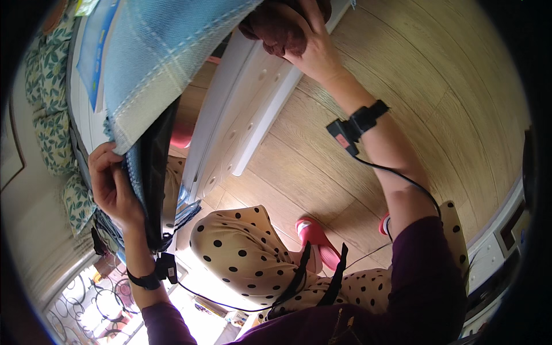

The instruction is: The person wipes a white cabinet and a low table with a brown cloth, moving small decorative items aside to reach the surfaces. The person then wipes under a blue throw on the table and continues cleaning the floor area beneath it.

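Note:
A blue and cream checked cloth (159,56) with stitched edges hangs at the upper left. My left hand (113,185) pinches its lower corner, lifting it beside a dark, glossy panel (157,172). My right hand (317,47), at the top, grips a bunched dark brown cloth (280,30) close to a white furniture edge. Part of that brown cloth is cut off by the picture's top. Both wrists wear black strapped devices with cables.
A white frame with a pale panel (233,116) stands between my arms. Patterned leaf cushions (54,142) line the left side. Below are the wood-look floor (388,77), my polka-dot trousers (241,254) and a pink slipper (317,241). White furniture (491,258) stands at the lower right.

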The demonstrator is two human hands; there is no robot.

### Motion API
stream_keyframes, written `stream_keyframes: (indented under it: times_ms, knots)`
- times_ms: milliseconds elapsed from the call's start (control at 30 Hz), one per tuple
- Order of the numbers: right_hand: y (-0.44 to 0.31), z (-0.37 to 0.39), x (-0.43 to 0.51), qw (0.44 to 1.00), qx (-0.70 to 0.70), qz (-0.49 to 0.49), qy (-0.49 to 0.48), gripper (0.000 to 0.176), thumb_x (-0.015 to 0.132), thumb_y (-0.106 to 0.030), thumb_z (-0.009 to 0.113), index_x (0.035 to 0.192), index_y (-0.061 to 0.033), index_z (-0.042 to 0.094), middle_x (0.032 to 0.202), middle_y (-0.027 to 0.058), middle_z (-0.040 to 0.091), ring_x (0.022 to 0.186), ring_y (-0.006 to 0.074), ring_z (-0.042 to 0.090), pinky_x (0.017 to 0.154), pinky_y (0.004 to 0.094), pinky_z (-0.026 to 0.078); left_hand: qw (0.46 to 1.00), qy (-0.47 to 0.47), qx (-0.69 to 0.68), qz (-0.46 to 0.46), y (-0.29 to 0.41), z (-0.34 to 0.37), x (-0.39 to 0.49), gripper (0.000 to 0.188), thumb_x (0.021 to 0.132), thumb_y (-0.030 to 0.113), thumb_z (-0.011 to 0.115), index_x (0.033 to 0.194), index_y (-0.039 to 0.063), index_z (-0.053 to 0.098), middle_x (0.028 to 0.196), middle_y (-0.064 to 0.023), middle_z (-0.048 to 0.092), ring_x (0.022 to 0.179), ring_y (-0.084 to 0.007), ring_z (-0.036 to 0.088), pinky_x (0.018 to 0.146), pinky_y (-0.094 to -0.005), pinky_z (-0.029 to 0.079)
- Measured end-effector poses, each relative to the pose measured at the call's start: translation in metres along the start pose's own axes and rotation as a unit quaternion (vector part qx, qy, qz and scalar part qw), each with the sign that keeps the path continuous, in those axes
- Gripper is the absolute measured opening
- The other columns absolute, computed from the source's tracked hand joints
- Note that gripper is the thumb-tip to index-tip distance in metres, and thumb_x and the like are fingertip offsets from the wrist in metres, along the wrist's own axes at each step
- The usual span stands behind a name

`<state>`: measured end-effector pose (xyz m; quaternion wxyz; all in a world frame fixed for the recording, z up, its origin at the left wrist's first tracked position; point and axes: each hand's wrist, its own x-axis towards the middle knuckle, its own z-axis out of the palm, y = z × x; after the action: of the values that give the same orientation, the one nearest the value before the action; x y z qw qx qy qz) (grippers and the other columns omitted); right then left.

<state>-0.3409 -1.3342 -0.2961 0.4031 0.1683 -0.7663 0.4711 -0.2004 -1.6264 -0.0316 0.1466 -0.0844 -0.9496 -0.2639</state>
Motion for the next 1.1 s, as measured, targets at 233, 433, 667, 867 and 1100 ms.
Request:
stream_keyframes:
  times_ms: [233, 433, 667, 867, 1100]
  knots:
    - [-0.072, 0.068, -0.116, 0.837, 0.24, 0.489, 0.053, 0.077, 0.085, -0.008, 0.07, 0.148, -0.0083, 0.025, 0.137, 0.0184, 0.051, 0.12, 0.0317, 0.056, 0.102, 0.0409, 0.048, 1.0, 0.002, -0.012, 0.019, -0.005, 0.004, 0.003, 0.023, 0.086, -0.014, 0.04, 0.097, -0.003, 0.057, 0.118, -0.0166, 0.058, 0.109, -0.0219, 0.054, 0.102, -0.0307, 0.036]
    - [-0.19, 0.089, -0.228, 0.719, 0.431, 0.537, -0.095, 0.085, 0.093, -0.01, 0.065, 0.157, -0.0016, 0.01, 0.142, 0.024, 0.046, 0.125, 0.033, 0.053, 0.105, 0.0396, 0.046, 0.999, 0.01, -0.027, -0.018, -0.007, 0.001, -0.005, 0.021, 0.087, -0.014, 0.041, 0.097, -0.002, 0.055, 0.118, -0.018, 0.058, 0.11, -0.0228, 0.053, 0.103, -0.0318, 0.035]
    - [-0.178, 0.056, -0.219, 0.937, -0.026, 0.302, -0.173, 0.074, 0.084, -0.018, 0.07, 0.146, 0.0069, 0.038, 0.148, 0.0244, 0.042, 0.14, 0.042, 0.038, 0.12, 0.0493, 0.03, 1.0, 0.01, 0.006, 0.021, -0.021, -0.017, -0.012, 0.019, 0.088, -0.014, 0.042, 0.097, -0.002, 0.053, 0.12, -0.0183, 0.055, 0.112, -0.0271, 0.053, 0.106, -0.0367, 0.034]
    - [-0.01, 0.034, -0.118, 0.922, -0.036, 0.384, -0.028, 0.071, 0.081, -0.018, 0.072, 0.144, 0.0006, 0.045, 0.152, 0.0208, 0.04, 0.143, 0.0408, 0.034, 0.122, 0.0503, 0.023, 0.998, -0.013, 0.054, 0.023, -0.045, -0.047, -0.022, 0.011, 0.094, -0.001, 0.045, 0.102, -0.003, 0.052, 0.117, -0.0192, 0.054, 0.11, -0.0303, 0.052, 0.104, -0.0424, 0.037]
    - [0.183, 0.004, -0.019, 0.966, -0.09, 0.208, -0.128, 0.037, 0.087, -0.021, 0.065, 0.121, -0.006, 0.066, 0.126, 0.0185, 0.064, 0.124, 0.0369, 0.054, 0.111, 0.0454, 0.038, 0.99, -0.084, 0.092, 0.07, -0.067, -0.055, -0.025, 0.033, 0.107, 0.018, 0.039, 0.13, -0.002, 0.052, 0.138, -0.0221, 0.051, 0.126, -0.0347, 0.05, 0.113, -0.0468, 0.032]
